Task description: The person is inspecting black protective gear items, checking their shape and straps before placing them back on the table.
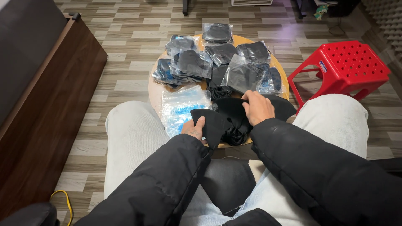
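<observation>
I sit with a small round wooden table [153, 90] between my knees. My left hand [193, 128] pinches the near edge of a loose black fabric mask [212, 122] at the table's front. My right hand [257, 107] rests fingers-down on a heap of loose black masks [234, 113] beside it. A stack of empty clear plastic bags [183, 106] lies just left of my left hand. Several bagged black masks [217, 62] cover the far half of the table.
A red perforated plastic stool [343, 67] stands to the right of the table. A dark wooden cabinet [46, 109] runs along the left. The floor is grey wood-pattern planks [125, 46]. A yellow cable [63, 199] lies at the lower left.
</observation>
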